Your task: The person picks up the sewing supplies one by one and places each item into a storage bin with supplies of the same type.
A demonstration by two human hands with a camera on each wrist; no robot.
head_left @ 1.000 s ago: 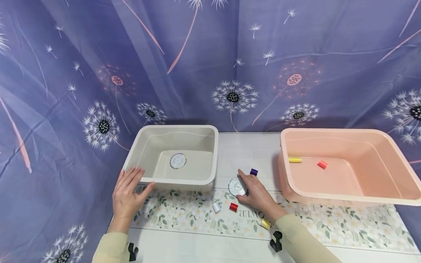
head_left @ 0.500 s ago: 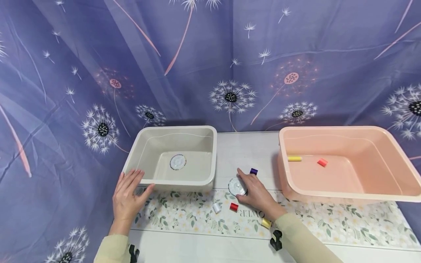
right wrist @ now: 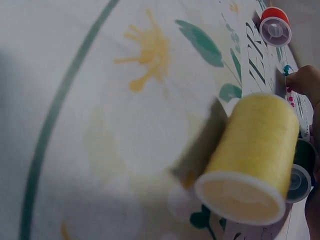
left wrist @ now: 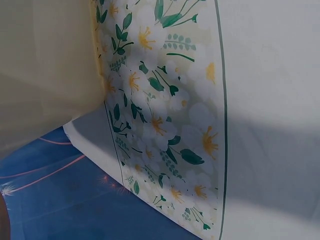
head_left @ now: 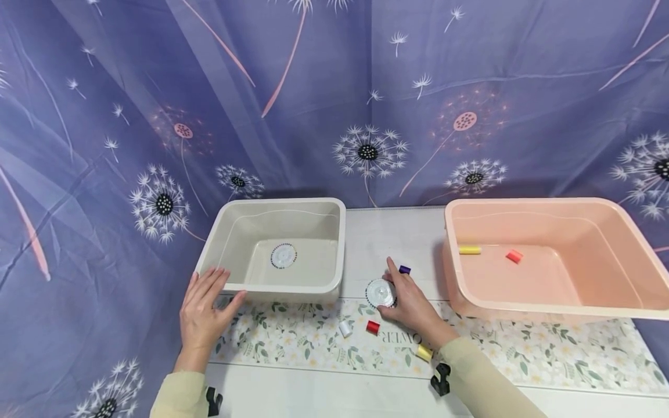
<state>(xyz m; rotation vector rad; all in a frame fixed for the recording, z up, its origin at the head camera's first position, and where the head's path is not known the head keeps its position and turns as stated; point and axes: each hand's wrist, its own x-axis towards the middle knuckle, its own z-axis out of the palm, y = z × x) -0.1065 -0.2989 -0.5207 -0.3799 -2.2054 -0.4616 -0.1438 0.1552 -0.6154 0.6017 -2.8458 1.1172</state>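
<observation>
My right hand (head_left: 415, 307) pinches the rim of a round pin wheel (head_left: 380, 292), a clear disc edged with coloured pin heads, lying on the table. The thumb is at its near edge and fingers at its far edge; in the right wrist view the thumb (right wrist: 302, 80) meets the pin heads. A dark purple thread spool (head_left: 405, 270) lies beside these fingers. My left hand (head_left: 204, 313) rests at the front left corner of the grey basin (head_left: 292, 288), fingers relaxed over the rim. Inside that basin lies another pin wheel (head_left: 283, 255).
Small thread spools lie near my right hand: white (head_left: 345, 329), red (head_left: 373, 327) and yellow (head_left: 424, 352). At the right stands a pink basin (head_left: 554, 310) holding a yellow spool (head_left: 469, 250) and a red spool (head_left: 514, 256). A patterned curtain (head_left: 313, 104) hangs behind the table.
My right index finger has straightened and moved away from the pin wheel's far edge. The pin wheel has barely shifted. My left hand stays at the grey basin's corner.
</observation>
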